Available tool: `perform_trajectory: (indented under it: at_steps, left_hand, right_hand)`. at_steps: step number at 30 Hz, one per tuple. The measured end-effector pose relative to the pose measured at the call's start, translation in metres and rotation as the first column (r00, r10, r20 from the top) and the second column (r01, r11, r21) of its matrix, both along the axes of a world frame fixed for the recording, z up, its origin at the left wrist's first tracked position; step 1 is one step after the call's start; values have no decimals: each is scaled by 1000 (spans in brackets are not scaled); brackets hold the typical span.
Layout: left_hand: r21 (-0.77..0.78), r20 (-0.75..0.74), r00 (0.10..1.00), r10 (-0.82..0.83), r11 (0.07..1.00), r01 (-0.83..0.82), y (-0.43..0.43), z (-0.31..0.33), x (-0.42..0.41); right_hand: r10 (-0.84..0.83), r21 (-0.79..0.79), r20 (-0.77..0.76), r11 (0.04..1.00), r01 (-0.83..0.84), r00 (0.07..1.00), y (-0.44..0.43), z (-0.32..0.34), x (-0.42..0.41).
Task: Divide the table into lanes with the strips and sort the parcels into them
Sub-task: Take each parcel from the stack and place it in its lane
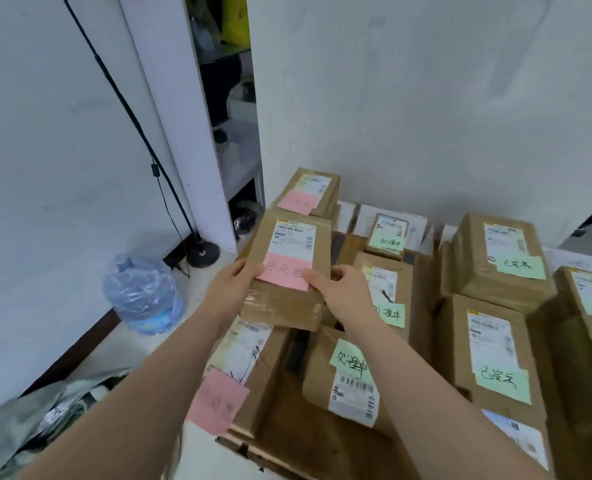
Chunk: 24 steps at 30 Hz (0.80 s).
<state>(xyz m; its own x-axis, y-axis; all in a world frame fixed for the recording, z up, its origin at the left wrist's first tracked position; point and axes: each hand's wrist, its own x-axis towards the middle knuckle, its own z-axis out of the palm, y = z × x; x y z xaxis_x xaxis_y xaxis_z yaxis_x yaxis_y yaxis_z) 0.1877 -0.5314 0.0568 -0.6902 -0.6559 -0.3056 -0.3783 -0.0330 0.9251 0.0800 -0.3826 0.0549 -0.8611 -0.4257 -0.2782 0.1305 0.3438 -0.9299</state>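
I hold a brown cardboard parcel (289, 265) with a white shipping label and a pink note above the table's left side. My left hand (233, 287) grips its left edge and my right hand (336, 289) its right edge. Below it lies another pink-noted parcel (249, 372), and a third one (310, 192) sits at the back. Parcels with green notes (351, 379) fill the middle column. More green-noted parcels (495, 344) stand at the right. A dark strip (296, 355) runs between the left and middle columns. The wooden table (287, 441) is mostly covered.
A large water bottle (143, 292) stands on the floor at the left, beside a black stand base (202, 254) with a cable. White wall panels rise behind the table. Crumpled plastic bags (34, 424) lie at the lower left. White paper cards (370, 220) stand along the table's back.
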Motion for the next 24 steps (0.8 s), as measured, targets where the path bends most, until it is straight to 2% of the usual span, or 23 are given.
perform_trajectory:
  at_steps: [4, 13, 24]
  left_hand:
    - [-34, 35, 999, -32, 999, 33, -35, -7, -8]
    - [56, 16, 995, -101, 993, 100, -68, -30, -33]
    - [42, 3, 993, -117, 992, 117, -73, -41, -36]
  right_hand:
    - [-51, 44, -2, 998, 51, 999, -34, -15, 2]
    - [-148, 133, -38, 979, 152, 988, -62, -29, 4]
    - [-117, 148, -2, 982, 116, 993, -67, -30, 7]
